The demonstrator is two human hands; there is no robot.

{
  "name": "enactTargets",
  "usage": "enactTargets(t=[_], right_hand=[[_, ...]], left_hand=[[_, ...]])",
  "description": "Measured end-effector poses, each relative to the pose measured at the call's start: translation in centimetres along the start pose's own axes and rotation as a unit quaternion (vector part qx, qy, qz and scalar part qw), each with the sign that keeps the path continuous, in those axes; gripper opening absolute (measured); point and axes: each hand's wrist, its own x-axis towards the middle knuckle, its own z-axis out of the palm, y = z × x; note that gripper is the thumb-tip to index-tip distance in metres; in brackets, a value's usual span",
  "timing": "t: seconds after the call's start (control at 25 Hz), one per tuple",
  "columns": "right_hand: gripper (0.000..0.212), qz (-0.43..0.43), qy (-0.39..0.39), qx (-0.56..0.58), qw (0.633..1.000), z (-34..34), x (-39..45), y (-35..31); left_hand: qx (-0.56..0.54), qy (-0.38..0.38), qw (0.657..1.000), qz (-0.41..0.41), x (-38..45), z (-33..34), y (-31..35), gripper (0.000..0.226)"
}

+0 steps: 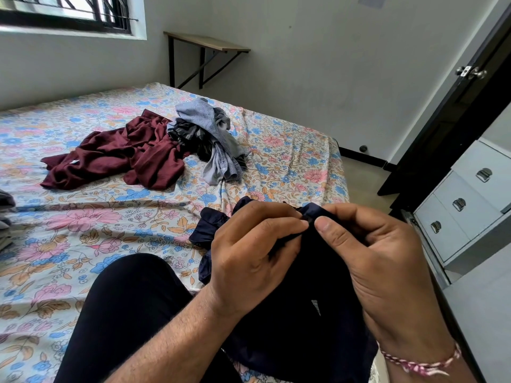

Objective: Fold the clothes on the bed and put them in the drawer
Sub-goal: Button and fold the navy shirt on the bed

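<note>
A dark navy garment (pixel 298 294) hangs in front of me over my lap at the bed's near right edge. My left hand (pixel 249 252) and my right hand (pixel 381 252) both pinch its top edge, fingertips almost touching. A maroon shirt (pixel 116 156) lies crumpled in the middle of the floral bed sheet (pixel 83 230). Beside it, to the right, is a heap with a grey-blue patterned shirt (pixel 218 139) and a dark striped piece (pixel 188 134). White drawers (pixel 464 217) with metal handles stand shut at the right.
My leg in black trousers (pixel 124 313) rests on the bed. Folded grey clothes (pixel 5 217) peek in at the left edge. A wall shelf (pixel 207 42) hangs beyond the bed, a dark door (pixel 456 106) stands at the right, and a window (pixel 69 12) is at top left.
</note>
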Motion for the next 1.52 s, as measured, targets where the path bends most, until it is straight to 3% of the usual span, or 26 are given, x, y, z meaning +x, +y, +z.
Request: enactTargets(t=[0.16,0.48,0.72,0.96,1.2,1.32,1.52], right_hand=[[0.017,0.002,-0.006,0.008,1.0,-0.2,-0.1,0.0],[0.018,-0.014,-0.036,-0.05,0.998,-1.1,0.6,0.3],[0.011,-0.031,-0.076,-0.114,0.99,-2.0,1.2,0.7],[0.018,-0.064,-0.164,-0.238,0.955,-3.4,2.0,0.6],[0.023,-0.052,-0.189,-0.244,0.95,-3.7,2.0,1.3],[0.024,-0.099,-0.148,-0.307,0.935,-3.2,1.8,2.1],[0.024,-0.168,-0.06,-0.316,0.932,-2.8,1.4,3.9]], left_hand=[[0.0,-0.002,1.0,-0.005,0.0,0.0,-0.4,0.006],[0.019,-0.095,0.994,0.058,0.4,-0.2,-1.4,0.005],[-0.001,-0.092,0.995,0.031,0.0,0.2,-1.6,0.008],[-0.034,-0.192,0.979,0.058,0.2,0.1,-2.8,0.009],[-0.115,-0.262,0.949,-0.133,-0.5,0.0,-3.4,0.031],[-0.086,-0.259,0.951,-0.144,-0.8,0.3,-4.1,0.021],[-0.031,-0.239,0.956,-0.167,-0.9,0.9,-3.3,0.018]])
